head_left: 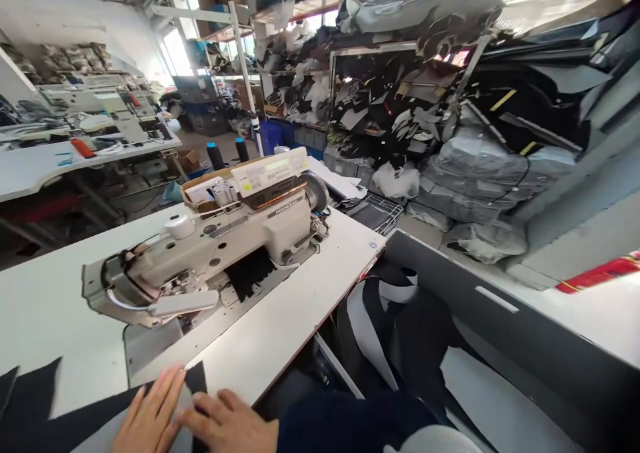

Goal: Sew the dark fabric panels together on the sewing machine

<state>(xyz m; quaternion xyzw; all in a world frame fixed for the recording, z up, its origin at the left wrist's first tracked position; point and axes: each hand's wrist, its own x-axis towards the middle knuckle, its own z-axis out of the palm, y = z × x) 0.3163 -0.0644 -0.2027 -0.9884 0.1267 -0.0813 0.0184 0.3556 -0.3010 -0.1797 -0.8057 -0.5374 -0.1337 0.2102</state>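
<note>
My left hand (pixel 153 413) lies flat, fingers stretched out, on a black and grey fabric piece (pixel 93 416) at the near edge of the sewing table (pixel 300 303). Close beside it, my right hand (pixel 233 425) rests on the right end of the same fabric with its fingers apart and slightly bent. Neither hand appears to grip anything. Ahead of the hands stands a white sewing machine (pixel 287 230), its needle area partly hidden by the machine head. A black scrap of cloth (pixel 250 273) sits under the machine's arm.
To the right of the table, a grey bin (pixel 450 280) holds black and light grey fabric pieces (pixel 365 326). Two dark thread cones (pixel 215 156) stand behind the machine. Beyond are crowded shelves (pixel 370 50), plastic-wrapped bundles (pixel 480 173) and another worktable (pixel 100 153).
</note>
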